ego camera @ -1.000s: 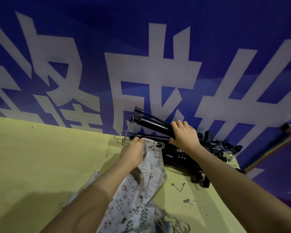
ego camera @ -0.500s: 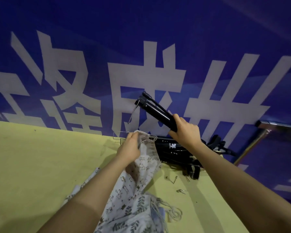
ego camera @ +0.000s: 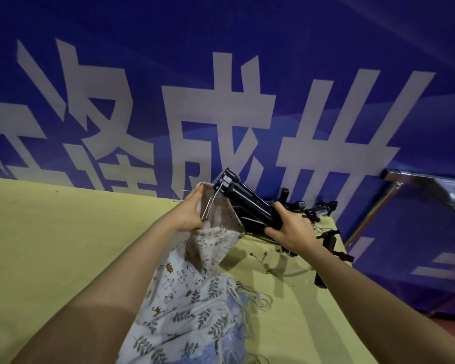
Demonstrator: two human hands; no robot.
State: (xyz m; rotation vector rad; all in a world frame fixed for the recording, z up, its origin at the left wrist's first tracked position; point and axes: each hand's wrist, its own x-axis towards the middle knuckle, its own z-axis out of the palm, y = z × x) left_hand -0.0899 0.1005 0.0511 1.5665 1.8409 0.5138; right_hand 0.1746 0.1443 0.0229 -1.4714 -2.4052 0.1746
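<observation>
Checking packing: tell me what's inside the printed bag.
At the mouth of the bag, bare lining and a wire loop hanging off the tripod show; deeper down, fabric hides everything.

You have a single wide-angle view, worn on your head and looking forward and down along both forearms. Your left hand (ego camera: 192,214) on the cloth bag (ego camera: 216,243) and your right hand (ego camera: 290,232) on the black tripod (ego camera: 247,203) sit near the lens, just below the frame's middle. The view faces the far edge of the counter (ego camera: 63,232), which fills the lower left and slopes down to the right, while the blue banner (ego camera: 221,48) behind it takes the whole upper half.
</observation>
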